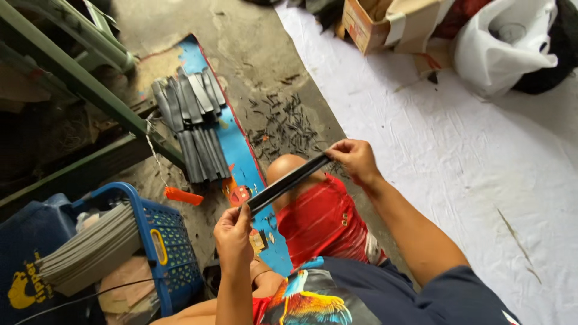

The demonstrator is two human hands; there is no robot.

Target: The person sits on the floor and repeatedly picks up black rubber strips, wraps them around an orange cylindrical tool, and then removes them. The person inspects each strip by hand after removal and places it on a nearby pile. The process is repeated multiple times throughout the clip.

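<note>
A bare concrete floor (253, 54) carries everything. On its left lies a long blue mat (241, 153), with a pile of dark flat strips (192, 120) resting on its far end. Just right of the mat, small dark scraps (289, 123) are scattered. A small orange object (183, 195), possibly a cutter, lies near a blue plastic basket (162, 241). A white sheet (451, 150) covers the right side, bearing a cardboard box (385, 21) and a white bag (506, 42) at the far edge.

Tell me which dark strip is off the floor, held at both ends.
The single black strip stretched between the left hand and right hand; the other strips lie piled on the blue mat.
</note>
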